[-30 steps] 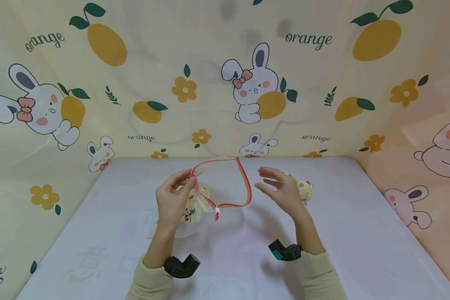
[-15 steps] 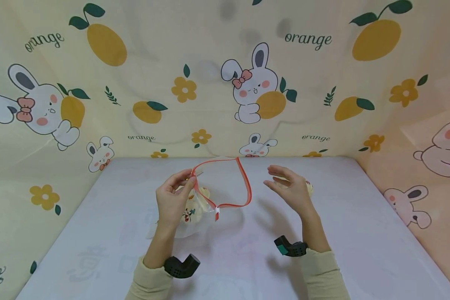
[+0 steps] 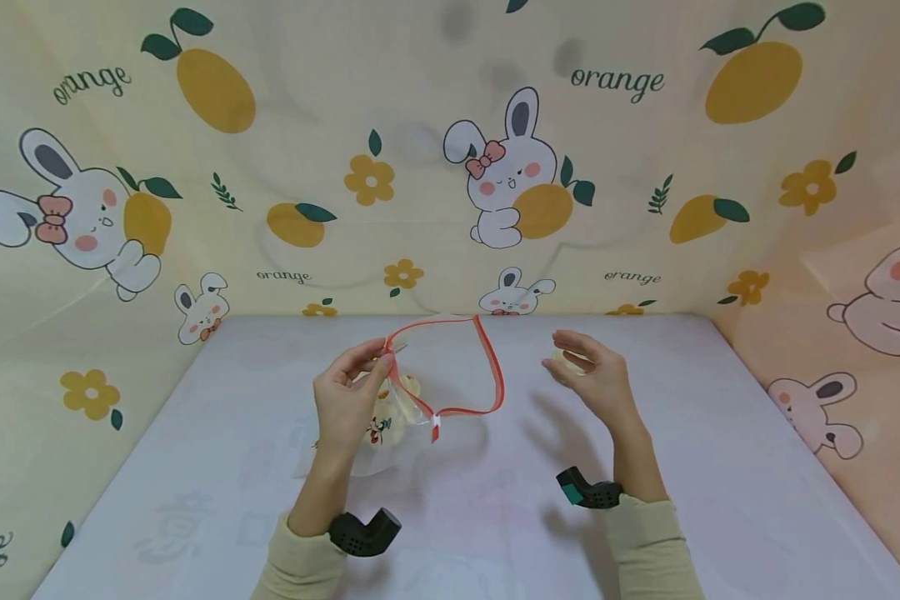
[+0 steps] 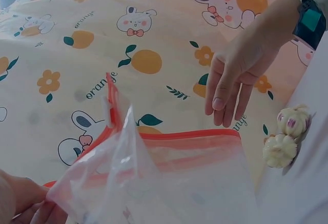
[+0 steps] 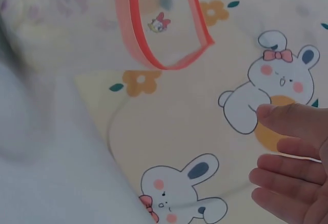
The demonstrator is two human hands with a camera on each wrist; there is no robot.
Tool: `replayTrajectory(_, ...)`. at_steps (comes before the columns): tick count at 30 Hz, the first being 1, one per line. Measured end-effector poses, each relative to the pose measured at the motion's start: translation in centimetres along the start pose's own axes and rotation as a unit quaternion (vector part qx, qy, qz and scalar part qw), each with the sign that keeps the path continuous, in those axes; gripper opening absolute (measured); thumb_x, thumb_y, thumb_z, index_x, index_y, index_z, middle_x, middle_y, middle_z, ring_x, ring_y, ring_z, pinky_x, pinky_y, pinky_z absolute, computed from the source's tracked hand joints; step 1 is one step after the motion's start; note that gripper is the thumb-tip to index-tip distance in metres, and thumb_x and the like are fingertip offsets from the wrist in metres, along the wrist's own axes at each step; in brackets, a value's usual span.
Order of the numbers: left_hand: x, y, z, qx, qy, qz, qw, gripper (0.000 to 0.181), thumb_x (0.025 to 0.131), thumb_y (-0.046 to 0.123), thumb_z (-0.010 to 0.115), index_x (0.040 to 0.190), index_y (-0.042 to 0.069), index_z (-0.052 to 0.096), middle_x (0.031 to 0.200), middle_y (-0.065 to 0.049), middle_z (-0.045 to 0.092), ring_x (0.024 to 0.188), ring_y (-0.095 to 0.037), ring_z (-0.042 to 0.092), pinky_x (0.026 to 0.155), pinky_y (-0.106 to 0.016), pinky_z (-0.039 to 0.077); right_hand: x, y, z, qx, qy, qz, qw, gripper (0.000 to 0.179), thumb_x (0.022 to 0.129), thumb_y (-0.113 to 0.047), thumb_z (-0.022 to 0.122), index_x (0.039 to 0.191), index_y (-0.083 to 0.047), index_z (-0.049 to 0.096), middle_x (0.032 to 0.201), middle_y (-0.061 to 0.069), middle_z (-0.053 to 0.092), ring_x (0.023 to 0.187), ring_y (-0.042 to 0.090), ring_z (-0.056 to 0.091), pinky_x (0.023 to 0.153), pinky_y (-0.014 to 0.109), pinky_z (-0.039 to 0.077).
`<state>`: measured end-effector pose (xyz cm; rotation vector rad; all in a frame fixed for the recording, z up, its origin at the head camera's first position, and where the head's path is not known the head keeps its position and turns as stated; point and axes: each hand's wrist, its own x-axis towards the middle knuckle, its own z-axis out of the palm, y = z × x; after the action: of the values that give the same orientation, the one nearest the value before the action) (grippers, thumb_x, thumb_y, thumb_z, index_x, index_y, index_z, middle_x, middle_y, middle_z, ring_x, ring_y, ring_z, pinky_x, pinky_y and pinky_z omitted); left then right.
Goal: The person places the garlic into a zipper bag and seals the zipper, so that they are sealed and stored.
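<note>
My left hand [image 3: 347,404] pinches the left edge of a clear zip bag [image 3: 378,429] with a red-rimmed mouth [image 3: 501,379]. That mouth gapes wide, and a small white slider [image 3: 437,422] sits at its near corner. Pale rounded shapes show through the bag, blurred in the right wrist view. To the right of the bag, my right hand [image 3: 596,379] hovers with fingers loosely extended and holding nothing. Two garlic bulbs, a purple-streaked one [image 4: 293,120] and a whiter one [image 4: 280,150], lie touching on the table. In the head view the right hand mostly hides them.
A white table [image 3: 487,517] spreads beneath both hands. Behind it stands a cream backdrop [image 3: 435,108] printed with rabbits and oranges, which also comes down along both sides. Black wrist cameras sit on the left wrist [image 3: 363,532] and right wrist [image 3: 588,489].
My right hand has moved rightward, away from the bag, and now covers most of the garlic in the head view. The left hand and the bag have stayed in place.
</note>
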<state>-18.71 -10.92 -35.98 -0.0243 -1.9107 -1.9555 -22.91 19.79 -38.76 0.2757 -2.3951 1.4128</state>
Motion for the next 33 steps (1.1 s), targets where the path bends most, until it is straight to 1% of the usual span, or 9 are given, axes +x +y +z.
replayTrajectory(3, 0.0, 0.0, 0.0, -0.001, 0.0, 0.0, 1.0, 0.026, 0.086, 0.0, 0.069, 0.111, -0.006, 0.068, 0.086, 0.018, 0.065, 0.076, -0.001, 0.06, 0.069, -0.011, 0.057, 0.1, 0.1, -0.1, -0.001, 0.004, 0.001, 1.0, 0.045, 0.081, -0.011, 0.077, 0.122, 0.001, 0.062, 0.123, 0.021, 0.066, 0.114, 0.031, 0.063, 0.097, 0.036, 0.051)
replayTrajectory(8, -0.1, 0.0, 0.0, 0.001, 0.0, 0.0, 1.0, 0.026, 0.085, 0.0, 0.069, 0.111, -0.005, 0.068, 0.086, 0.018, 0.065, 0.077, -0.001, 0.06, 0.07, -0.011, 0.057, 0.2, 0.5, -0.2, -0.004, 0.012, 0.005, 0.9999, 0.045, 0.081, -0.009, 0.077, 0.121, 0.004, 0.062, 0.122, 0.023, 0.066, 0.114, 0.034, 0.063, 0.097, 0.035, 0.051)
replayTrajectory(12, 0.0, 0.1, 0.0, -0.003, 0.0, 0.001, 1.0, 0.026, 0.085, -0.001, 0.068, 0.111, -0.006, 0.068, 0.085, 0.019, 0.065, 0.076, -0.001, 0.06, 0.07, -0.011, 0.057, 0.2, 0.9, -0.5, -0.013, 0.015, 0.016, 0.9997, 0.045, 0.082, -0.01, 0.075, 0.123, 0.003, 0.062, 0.123, 0.023, 0.065, 0.115, 0.035, 0.062, 0.097, 0.039, 0.051)
replayTrajectory(15, 0.0, 0.1, 0.0, -0.005, 0.0, 0.0, 1.0, 0.026, 0.086, -0.001, 0.068, 0.111, -0.006, 0.067, 0.085, 0.019, 0.066, 0.076, -0.001, 0.06, 0.069, -0.011, 0.057, 0.2, 1.1, -0.7, -0.017, 0.016, 0.026, 0.9994, 0.045, 0.083, -0.01, 0.074, 0.123, 0.003, 0.061, 0.124, 0.023, 0.065, 0.116, 0.036, 0.062, 0.097, 0.031, 0.053)
replayTrajectory(19, 0.0, 0.1, 0.0, -0.003, 0.001, -0.003, 1.0, 0.025, 0.086, -0.001, 0.068, 0.111, -0.006, 0.068, 0.086, 0.018, 0.065, 0.076, -0.001, 0.06, 0.069, -0.011, 0.057, 0.3, 1.5, -0.9, -0.015, 0.024, 0.035, 0.999, 0.045, 0.083, -0.008, 0.074, 0.124, 0.004, 0.061, 0.125, 0.023, 0.065, 0.117, 0.034, 0.061, 0.091, 0.007, 0.049)
replayTrajectory(22, 0.0, 0.0, 0.0, 0.0, 0.002, -0.004, 1.0, 0.025, 0.086, -0.001, 0.068, 0.111, -0.005, 0.068, 0.087, 0.017, 0.065, 0.076, -0.001, 0.06, 0.069, -0.01, 0.056, 0.4, 1.8, -1.0, -0.02, 0.032, 0.039, 0.9985, 0.045, 0.082, -0.008, 0.075, 0.123, 0.004, 0.061, 0.126, 0.022, 0.064, 0.118, 0.033, 0.06, 0.09, 0.002, 0.046)
replayTrajectory(25, 0.0, 0.0, 0.0, 0.002, 0.002, -0.006, 1.0, 0.025, 0.086, 0.0, 0.068, 0.111, -0.005, 0.068, 0.088, 0.016, 0.066, 0.077, -0.002, 0.06, 0.069, -0.01, 0.056, 0.3, 2.1, -1.2, -0.036, 0.038, 0.045, 0.9976, 0.046, 0.082, -0.01, 0.075, 0.124, 0.003, 0.061, 0.126, 0.021, 0.064, 0.119, 0.032, 0.06, 0.095, 0.011, 0.048)
replayTrajectory(30, 0.0, 0.0, 0.0, 0.003, 0.003, -0.009, 0.9999, 0.025, 0.085, 0.0, 0.068, 0.11, -0.005, 0.068, 0.09, 0.012, 0.067, 0.077, -0.002, 0.061, 0.069, -0.011, 0.057, 0.3, 2.5, -1.5, -0.045, 0.04, 0.059, 0.9964, 0.047, 0.083, -0.013, 0.075, 0.125, 0.003, 0.06, 0.128, 0.02, 0.064, 0.12, 0.031, 0.06, 0.103, 0.038, 0.048)
replayTrajectory(33, 0.0, 0.1, 0.1, 0.003, 0.003, -0.009, 0.9999, 0.025, 0.085, -0.001, 0.069, 0.11, -0.004, 0.068, 0.091, 0.009, 0.067, 0.076, -0.002, 0.061, 0.068, -0.011, 0.057, 0.2, 2.7, -1.6, -0.041, 0.038, 0.071, 0.996, 0.047, 0.085, -0.015, 0.074, 0.126, 0.003, 0.059, 0.13, 0.021, 0.062, 0.122, 0.032, 0.058, 0.106, 0.044, 0.046)
